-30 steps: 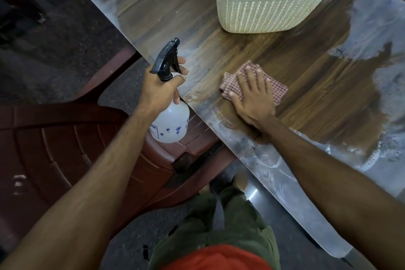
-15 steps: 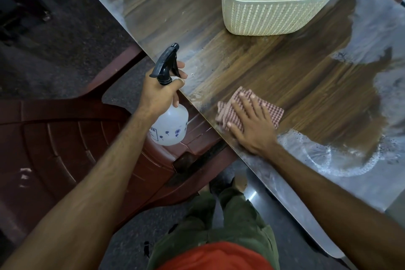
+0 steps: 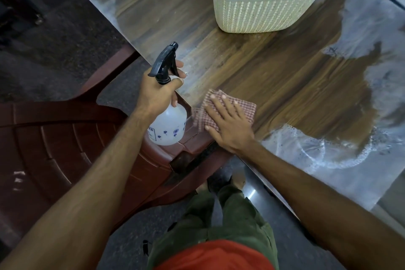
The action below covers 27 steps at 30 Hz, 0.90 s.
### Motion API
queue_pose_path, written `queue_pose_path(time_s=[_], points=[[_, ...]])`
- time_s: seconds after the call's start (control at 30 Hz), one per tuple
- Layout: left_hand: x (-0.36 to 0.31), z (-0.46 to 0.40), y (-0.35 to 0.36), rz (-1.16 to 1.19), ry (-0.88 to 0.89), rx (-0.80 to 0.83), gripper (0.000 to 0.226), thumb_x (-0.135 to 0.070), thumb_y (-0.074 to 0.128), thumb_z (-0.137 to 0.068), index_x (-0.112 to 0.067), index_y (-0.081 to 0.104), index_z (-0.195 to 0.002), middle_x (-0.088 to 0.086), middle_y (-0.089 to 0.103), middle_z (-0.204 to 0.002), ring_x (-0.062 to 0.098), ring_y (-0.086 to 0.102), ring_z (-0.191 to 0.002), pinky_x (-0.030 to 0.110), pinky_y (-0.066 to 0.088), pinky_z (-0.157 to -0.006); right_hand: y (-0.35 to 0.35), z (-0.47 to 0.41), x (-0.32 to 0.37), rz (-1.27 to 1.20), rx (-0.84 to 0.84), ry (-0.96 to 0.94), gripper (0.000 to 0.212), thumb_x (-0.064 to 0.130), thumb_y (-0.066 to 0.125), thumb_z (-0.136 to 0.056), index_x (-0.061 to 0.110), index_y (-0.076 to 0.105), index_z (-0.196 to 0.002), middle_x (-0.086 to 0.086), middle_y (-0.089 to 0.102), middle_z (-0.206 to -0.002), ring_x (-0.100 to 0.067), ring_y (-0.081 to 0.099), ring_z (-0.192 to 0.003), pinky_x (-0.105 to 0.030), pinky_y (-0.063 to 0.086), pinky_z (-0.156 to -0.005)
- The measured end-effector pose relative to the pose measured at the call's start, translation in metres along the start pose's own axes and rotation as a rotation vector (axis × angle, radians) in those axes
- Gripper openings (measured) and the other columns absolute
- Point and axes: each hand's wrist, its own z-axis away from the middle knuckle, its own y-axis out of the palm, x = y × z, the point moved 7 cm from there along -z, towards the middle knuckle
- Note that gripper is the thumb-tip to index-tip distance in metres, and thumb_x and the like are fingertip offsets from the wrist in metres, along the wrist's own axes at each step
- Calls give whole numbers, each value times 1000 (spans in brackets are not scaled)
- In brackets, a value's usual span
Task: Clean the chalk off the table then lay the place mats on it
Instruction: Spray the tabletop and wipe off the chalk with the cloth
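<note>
The right hand (image 3: 230, 129) lies flat with its fingers spread and straight on a folded red-and-white checked cloth (image 3: 245, 109), pressing it onto the counter (image 3: 274, 76) at its near edge, a little left of the frame's centre. One corner of the cloth hangs past the counter's edge. The left hand (image 3: 155, 92) is wrapped around the neck of a translucent white spray bottle (image 3: 167, 129) with a black trigger head, the forefinger reaching toward the trigger. The bottle is held upright just off the counter's edge, above a reddish-brown plastic chair (image 3: 65, 138) that fills the left side of the frame. The bottle's nozzle points toward the upper right.

The wood-grain counter runs diagonally from the upper left to the lower right. Its middle band is dark and clean, while whitish chalk (image 3: 328, 160) covers the lower right part, the far right edge and a strip along the upper left edge. The chalk at lower right shows curved smears and dark specks. A cream perforated basket (image 3: 263, 13) stands on the counter at the top of the frame, well apart from the cloth. Below, at the bottom centre, green trousers and a red garment show over a dark floor (image 3: 54, 39).
</note>
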Motion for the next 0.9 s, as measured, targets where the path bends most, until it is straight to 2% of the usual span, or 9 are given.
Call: queue_pose_path(time_s=[0.1, 0.2, 0.27, 0.37, 0.47, 0.63, 0.7, 0.8, 0.9], points=[[-1, 1, 9, -8, -5, 26, 27, 3, 59, -87, -13, 62, -109, 6, 68, -100, 19, 48, -34, 30, 48, -49, -3, 32, -51, 0, -22, 137, 69, 65, 9, -97, 31, 8, -158, 0, -3, -166, -24, -6, -152, -47, -2, -123], [-2, 5, 20, -29, -7, 47, 29, 2, 60, -86, -11, 62, -111, 3, 69, -99, 17, 48, -34, 29, 49, -50, -19, 25, -97, -37, -66, 336, 72, 65, 7, -94, 31, 8, -158, -1, -2, -166, -26, -3, -153, -49, 2, -123], [-3, 8, 28, -24, -4, 60, 29, 3, 60, -86, -9, 62, -112, 3, 69, -99, 17, 47, -33, 30, 48, -49, -24, 12, -102, -45, -86, 411, 71, 63, 10, -95, 30, 9, -158, -2, -1, -167, -28, 0, -153, -50, 4, -123], [-4, 12, 40, -42, 2, 81, 27, 2, 60, -85, -9, 63, -110, 3, 69, -102, 18, 48, -33, 37, 52, -56, -18, 1, -70, -47, -97, 379, 70, 61, 14, -97, 28, 11, -158, -4, 0, -166, -30, 0, -152, -53, 5, -122], [-7, 17, 55, -38, 2, 113, 26, 1, 60, -85, -11, 63, -108, 4, 69, -103, 22, 48, -34, 45, 51, -57, 3, 25, -27, -38, -41, 200, 67, 60, 13, -100, 28, 6, -158, -5, -4, -165, -29, -7, -152, -53, 5, -122], [-15, 30, 79, -15, 6, 126, 26, 3, 59, -85, -14, 62, -104, 5, 68, -101, 19, 46, -32, 46, 48, -55, 22, 110, -37, -9, -29, 103, 69, 64, 10, -98, 28, 19, -157, -3, 10, -165, -29, 8, -152, -50, 6, -122], [-16, 36, 88, -10, -1, 130, 27, 5, 59, -85, -13, 61, -105, 7, 68, -100, 18, 46, -31, 44, 47, -54, 18, 125, -75, -6, -41, 167, 70, 66, 6, -98, 29, 20, -156, -4, 10, -165, -29, 7, -152, -48, 4, -122], [-15, 46, 100, -21, -11, 135, 28, 5, 59, -85, -12, 61, -107, 12, 68, -106, 16, 46, -31, 44, 47, -55, 0, 122, -140, -34, -105, 375, 68, 63, 15, -97, 29, 21, -157, -2, 10, -165, -28, 7, -152, -50, 9, -122], [-12, 56, 110, -27, -8, 137, 27, 6, 59, -86, -12, 60, -106, 14, 67, -106, 17, 46, -32, 43, 47, -54, -15, 99, -165, -55, -117, 481, 68, 60, 18, -97, 28, 15, -158, -4, 6, -166, -30, 4, -153, -51, 7, -122]])
